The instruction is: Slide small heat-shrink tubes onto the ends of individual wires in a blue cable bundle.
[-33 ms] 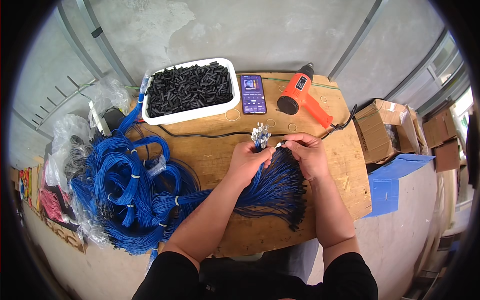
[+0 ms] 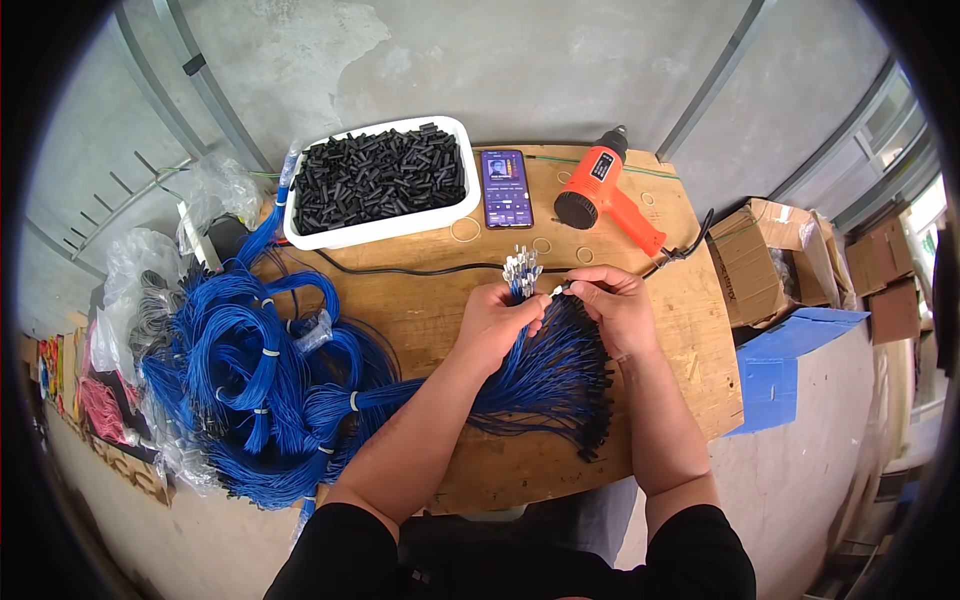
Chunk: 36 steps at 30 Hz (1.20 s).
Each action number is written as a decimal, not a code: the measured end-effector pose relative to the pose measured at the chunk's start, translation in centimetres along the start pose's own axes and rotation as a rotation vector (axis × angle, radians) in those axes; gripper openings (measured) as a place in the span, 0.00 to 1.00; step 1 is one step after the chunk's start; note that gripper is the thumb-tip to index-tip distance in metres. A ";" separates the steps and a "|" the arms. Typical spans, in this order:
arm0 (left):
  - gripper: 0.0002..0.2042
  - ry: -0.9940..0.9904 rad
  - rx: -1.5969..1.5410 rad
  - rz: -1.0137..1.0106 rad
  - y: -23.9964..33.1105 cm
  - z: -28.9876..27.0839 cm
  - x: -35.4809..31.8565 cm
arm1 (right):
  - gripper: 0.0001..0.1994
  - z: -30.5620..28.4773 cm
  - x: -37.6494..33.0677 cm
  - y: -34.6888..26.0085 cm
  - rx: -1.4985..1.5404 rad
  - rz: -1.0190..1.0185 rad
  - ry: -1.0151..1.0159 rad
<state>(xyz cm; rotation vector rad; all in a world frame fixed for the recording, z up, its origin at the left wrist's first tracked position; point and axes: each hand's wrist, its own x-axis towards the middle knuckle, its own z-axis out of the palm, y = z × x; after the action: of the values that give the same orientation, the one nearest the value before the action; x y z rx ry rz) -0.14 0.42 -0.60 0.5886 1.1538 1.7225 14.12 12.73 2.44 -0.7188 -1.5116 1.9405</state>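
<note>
My left hand (image 2: 500, 322) is closed round a bundle of blue wires (image 2: 530, 365). Silvery-white terminals (image 2: 521, 268) stick up above the fist. Between my two hands, one white-tipped wire end (image 2: 557, 291) points toward my right fingers. My right hand (image 2: 618, 305) pinches a small black sleeve at that tip, mostly hidden by the fingertips. Below the hands the wires fan out to the right and end in a row of black sleeves (image 2: 597, 425). More blue wire, tied in coils (image 2: 265, 370), lies to the left.
A white tray (image 2: 375, 235) heaped with short black tubes stands at the back, beside a lit phone (image 2: 507, 190). An orange heat gun (image 2: 604, 190) lies at the back right, its black cable crossing the wooden table (image 2: 680, 375). Cardboard boxes (image 2: 750, 265) stand right of the table.
</note>
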 end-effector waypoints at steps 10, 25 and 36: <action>0.06 -0.026 0.043 -0.002 -0.2 -0.3 0.1 | 0.07 -0.1 0.0 -0.3 -0.020 -0.006 -0.020; 0.07 -0.077 0.008 -0.007 -0.2 -0.3 0.0 | 0.06 -0.4 0.1 -0.3 -0.044 0.022 -0.055; 0.07 -0.025 0.047 -0.009 -0.4 -0.4 0.1 | 0.09 -1.3 0.5 -0.4 0.191 0.115 -0.077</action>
<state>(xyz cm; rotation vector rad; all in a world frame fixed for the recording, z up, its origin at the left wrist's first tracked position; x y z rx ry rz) -0.26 0.36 -1.15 0.6315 1.1805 1.6801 14.75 14.06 2.46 -0.6661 -1.3308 2.1866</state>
